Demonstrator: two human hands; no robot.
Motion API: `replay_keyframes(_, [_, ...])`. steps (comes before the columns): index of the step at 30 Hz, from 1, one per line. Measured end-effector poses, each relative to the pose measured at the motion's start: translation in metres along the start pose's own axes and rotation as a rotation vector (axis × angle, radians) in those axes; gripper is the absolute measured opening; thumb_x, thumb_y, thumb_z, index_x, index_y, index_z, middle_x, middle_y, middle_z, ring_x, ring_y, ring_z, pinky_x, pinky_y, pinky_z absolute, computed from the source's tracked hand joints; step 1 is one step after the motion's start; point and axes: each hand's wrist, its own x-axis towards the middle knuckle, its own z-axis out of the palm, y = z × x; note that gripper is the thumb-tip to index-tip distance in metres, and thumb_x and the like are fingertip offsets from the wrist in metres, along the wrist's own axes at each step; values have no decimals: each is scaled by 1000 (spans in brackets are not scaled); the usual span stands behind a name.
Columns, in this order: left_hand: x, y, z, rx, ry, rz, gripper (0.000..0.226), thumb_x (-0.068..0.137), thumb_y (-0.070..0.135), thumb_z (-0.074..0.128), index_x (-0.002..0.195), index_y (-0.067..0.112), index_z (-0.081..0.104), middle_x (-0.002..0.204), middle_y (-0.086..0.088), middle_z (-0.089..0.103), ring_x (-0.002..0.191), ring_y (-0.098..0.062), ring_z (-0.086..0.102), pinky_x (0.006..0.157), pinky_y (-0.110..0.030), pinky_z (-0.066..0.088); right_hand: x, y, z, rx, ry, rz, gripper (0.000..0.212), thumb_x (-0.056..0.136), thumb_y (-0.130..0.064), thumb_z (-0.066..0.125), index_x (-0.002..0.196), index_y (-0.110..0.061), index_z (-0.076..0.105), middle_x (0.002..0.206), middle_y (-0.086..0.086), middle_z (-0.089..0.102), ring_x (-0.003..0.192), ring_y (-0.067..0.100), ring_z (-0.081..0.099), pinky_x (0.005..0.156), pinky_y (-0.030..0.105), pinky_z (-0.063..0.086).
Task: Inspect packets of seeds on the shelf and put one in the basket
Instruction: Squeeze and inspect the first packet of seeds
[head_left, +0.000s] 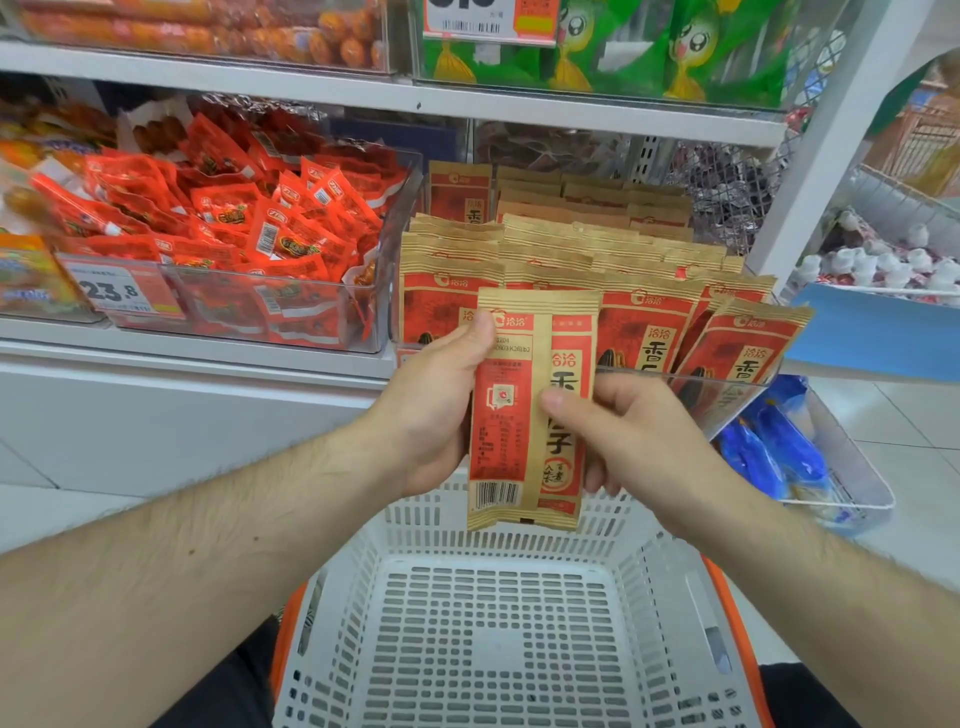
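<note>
The left hand (436, 410) and the right hand (628, 436) together hold up a packet of seeds (524, 415) upright, its back panel with barcode turned toward the camera. The left hand grips the packet's left edge, thumb pressed on the upper front near the logo, the other fingers curled behind it and hidden. The right hand pinches the right side, thumb (558, 402) lying across the middle of the front, the remaining fingers wrapped round the back. A second packet seems to sit just behind the first (its printed front shows along the right side), though I cannot tell for sure.

The packet hangs above the far rim of the white basket (498, 623), which stands below the hands and has orange trim. Behind the hands, at the front edge of the shelf (208, 353), more kraft-and-red seed packets (649, 332) stand in rows in a clear bin. To their left on the same shelf is a clear bin of red snack sachets (234, 228) with a price tag (111, 291) on its front.
</note>
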Motion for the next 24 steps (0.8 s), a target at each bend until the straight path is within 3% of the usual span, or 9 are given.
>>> replay_keyframes(2, [-1,0,1,8,-15,-7,39,105,39,32,113,21,66,105,-5,76,96,-21,74,81,-40,60,5,0,-6,58,109,-46,43,92,-43,60,83,-1,65,59,5,65,42,14,52,45,24,39])
replay_keyframes(4, [-2,-1,2,9,-25,-23,39,105,38,32,110,20,67,104,-5,76,96,-21,74,80,-39,59,6,-3,-9,127,157,-88,41,98,-35,53,76,-2,62,53,1,60,40,14,48,42,22,37])
replay_keyframes(11, [-5,0,3,10,-47,-55,44,106,39,30,109,16,67,106,-13,75,93,-27,74,79,-42,60,7,-1,-7,205,115,-113,38,103,-21,47,75,-3,63,55,2,65,43,16,51,44,30,41])
replay_keyframes(15, [-4,2,2,-12,15,-47,44,106,40,30,110,16,66,98,-9,77,87,-23,75,72,-39,62,6,-2,-10,210,-7,-54,36,102,-27,49,83,-2,66,64,8,69,49,20,54,47,31,43])
replay_keyframes(18, [-2,8,0,-46,73,-66,48,106,45,30,119,14,65,103,-11,76,92,-27,74,73,-44,62,4,2,-8,132,-148,0,37,101,-27,49,86,3,66,73,13,72,55,24,57,51,33,47])
replay_keyframes(24, [-5,10,-1,-42,113,-93,48,105,46,32,114,14,66,99,-13,76,86,-28,75,69,-46,62,4,4,-6,134,-187,-18,38,99,-23,51,84,7,67,72,13,72,55,22,59,52,31,50])
